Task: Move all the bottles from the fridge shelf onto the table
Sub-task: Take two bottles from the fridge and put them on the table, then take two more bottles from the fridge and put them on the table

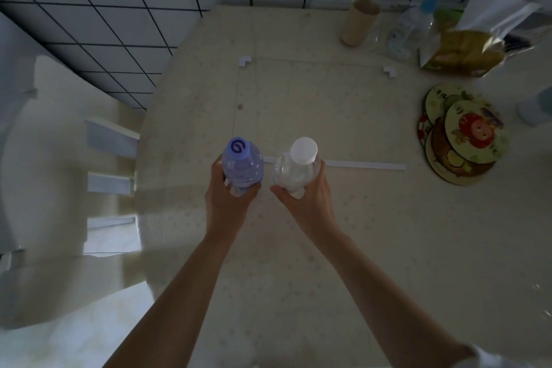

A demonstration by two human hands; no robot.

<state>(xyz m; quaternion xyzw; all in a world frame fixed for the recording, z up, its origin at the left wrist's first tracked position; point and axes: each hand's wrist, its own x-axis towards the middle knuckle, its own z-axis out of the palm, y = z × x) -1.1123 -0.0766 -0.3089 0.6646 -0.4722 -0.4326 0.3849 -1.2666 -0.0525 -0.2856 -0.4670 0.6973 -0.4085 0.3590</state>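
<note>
Two clear plastic bottles stand upright side by side over the table [298,248], seen from above. The blue-capped bottle [242,163] is gripped by my left hand [228,199] around its body. The white-capped bottle [298,164] is gripped by my right hand [310,197]. Both sit at the near edge of a rectangle marked with white tape [366,165]. Whether their bases touch the tabletop I cannot tell. No fridge is in view.
A pale chair [74,158] stands left of the table. At the far right are a paper cup [360,21], a clear spray bottle [413,24], a snack bag [466,54], round picture coasters [466,134] and a pale cup [536,107]. A tiled wall is behind.
</note>
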